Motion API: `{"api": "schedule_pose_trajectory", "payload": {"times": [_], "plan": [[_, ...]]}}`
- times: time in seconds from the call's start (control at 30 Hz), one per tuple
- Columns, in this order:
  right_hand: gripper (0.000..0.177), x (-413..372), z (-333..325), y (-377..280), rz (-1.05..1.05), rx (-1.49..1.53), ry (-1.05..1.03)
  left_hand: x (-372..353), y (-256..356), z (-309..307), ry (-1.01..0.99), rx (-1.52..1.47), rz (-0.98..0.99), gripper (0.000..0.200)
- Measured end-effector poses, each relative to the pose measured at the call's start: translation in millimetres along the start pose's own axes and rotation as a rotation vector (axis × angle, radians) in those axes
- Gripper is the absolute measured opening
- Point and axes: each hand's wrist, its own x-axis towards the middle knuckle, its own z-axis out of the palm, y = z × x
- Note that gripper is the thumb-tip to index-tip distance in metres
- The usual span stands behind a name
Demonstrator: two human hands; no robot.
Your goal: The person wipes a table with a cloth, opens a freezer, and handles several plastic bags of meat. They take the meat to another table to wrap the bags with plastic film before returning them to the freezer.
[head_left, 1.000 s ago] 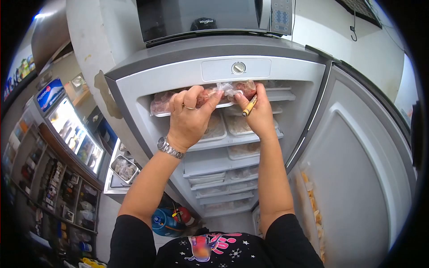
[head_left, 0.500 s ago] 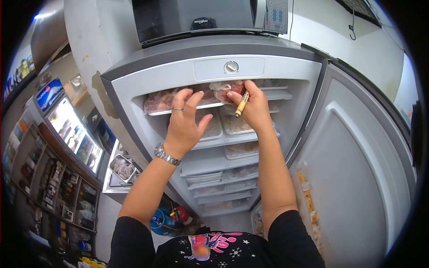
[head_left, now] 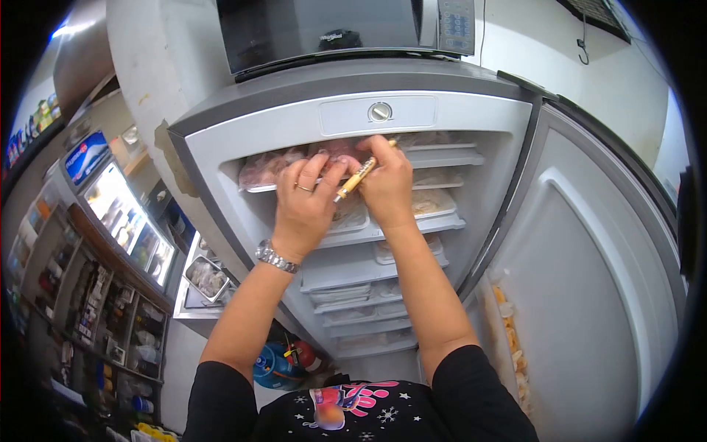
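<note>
My right hand [head_left: 388, 188] grips a yellow marker [head_left: 356, 179], which slants down to the left across the front of the top freezer shelf. My left hand [head_left: 303, 202], with a ring and a metal watch, is beside it, fingers curled against a plastic bag of red meat [head_left: 345, 149]. Both hands meet at this bag, and their fingers hide much of it. More bagged meat [head_left: 265, 169] lies on a white tray to the left on the same shelf. Below the hands, a covered tray of food [head_left: 433, 202] sits on the second shelf.
The upright freezer's door [head_left: 589, 272] stands open at the right. A microwave [head_left: 331, 37] rests on top. Lower shelves [head_left: 346, 276] hold flat packs. To the left are a metal pan of bagged food [head_left: 207, 278], a blue gas cylinder [head_left: 276, 368] and a red fire extinguisher [head_left: 303, 356].
My right hand has moved left with the marker and the bag of meat, turning the marker to a flatter slant. My left fingers have closed in from spread to curled at the bag.
</note>
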Motion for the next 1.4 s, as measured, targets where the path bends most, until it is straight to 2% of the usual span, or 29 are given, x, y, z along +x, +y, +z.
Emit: {"api": "schedule_pose_trajectory", "payload": {"times": [0.07, 0.13, 0.27, 0.37, 0.47, 0.53, 0.6, 0.67, 0.73, 0.8, 0.87, 0.93, 1.0, 1.07, 1.13, 1.2, 1.23, 1.27, 1.3, 1.33, 1.37, 1.4], "plan": [[0.018, -1.0, -2.2, 2.6, 0.051, -0.046, -0.114, 1.4, -11.5, -2.5, 0.007, 0.057, 0.001, 0.038], [0.02, -8.1, -2.8, 2.7, -0.036, -0.054, -0.062, 3.2, -12.2, -3.2, 0.019, 0.081, -0.018, 0.029], [0.02, -39.0, -17.9, -8.9, -0.149, -0.093, -0.016, 0.7, -10.5, -3.3, 0.008, 0.077, 0.037, 0.03], [0.025, -72.1, -39.1, -17.4, -0.158, -0.083, -0.056, -4.4, -12.4, -3.2, -0.019, 0.077, 0.056, 0.039], [0.031, -96.2, -74.7, -38.1, -0.158, -0.1, -0.013, -11.4, -8.1, -9.6, -0.159, 0.014, 0.001, 0.055], [0.03, -104.3, -107.4, -59.7, -0.163, -0.12, 0.054, -20.5, -7.9, -12.3, -0.161, 0.062, 0.03, 0.064], [0.023, -109.8, -145.2, -85.3, -0.254, -0.164, 0.165, -28.0, -11.8, -11.1, -0.185, 0.085, 0.053, 0.071], [0.022, -124.8, -181.2, -119.3, -0.316, -0.353, 0.325, -37.2, -15.5, -8.0, -0.236, 0.082, 0.064, 0.076], [0.015, -138.7, -210.4, -155.4, -0.429, -0.588, 0.579, -38.4, -17.6, -4.5, -0.236, 0.114, 0.076, 0.079], [0.014, -151.1, -255.4, -194.2, -0.647, -0.79, 0.646, -37.5, -20.7, 0.8, -0.239, 0.166, 0.087, 0.084], [0.014, -163.3, -289.2, -235.4, -0.823, -0.999, 0.736, -33.4, -27.5, 5.9, -0.264, 0.078, 0.06, 0.082], [0.013, -174.5, -316.0, -266.6, -0.834, -1.37, 0.89, -26.5, -34.9, 6.2, -0.271, 0.005, 0.04, 0.078], [0.016, -202.7, -356.3, -287.4, -0.65, -1.525, 0.947, -27.5, -39.1, 7.4, -0.296, 0.006, -0.009, 0.078], [0.028, -231.2, -396.2, -293.3, -0.32, -1.523, 1.02, -30.3, -42.3, 8.5, -0.322, 0.004, -0.027, 0.078], [0.028, -264.3, -451.0, -280.0, -0.044, -1.231, 1.069, -32.0, -45.7, 8.5, -0.348, -0.004, -0.013, 0.079], [0.036, -282.6, -479.1, -268.2, 0.34, -0.84, 1.222, -34.2, -51.4, 6.6, -0.343, 0.016, 0.009, 0.078], [0.041, -302.1, -507.7, -257.0, 0.455, -0.851, 1.167, -35.7, -50.9, 7.0, -0.342, 0.011, 0.024, 0.077], [0.038, -297.6, -495.3, -257.3, 0.527, -0.826, 1.13, -40.2, -49.1, 5.9, -0.378, -0.03, -0.006, 0.076], [0.035, -306.0, -499.9, -249.2, 0.55, -0.833, 1.053, -53.3, -48.9, 6.7, -0.281, -0.126, 0.03, 0.073], [0.034, -307.1, -495.8, -251.1, 0.689, -0.815, 0.987, -58.6, -40.1, -10.5, -0.336, -0.186, -0.003, 0.07], [0.033, -299.5, -482.9, -249.4, 0.754, -0.775, 0.978, -70.1, -38.5, -19.9, -0.292, -0.283, 0.041, 0.069], [0.031, -288.4, -468.8, -246.7, 0.843, -0.742, 1.054, -84.8, -33.2, -38.9, -0.265, -0.368, 0.076, 0.068]]}}
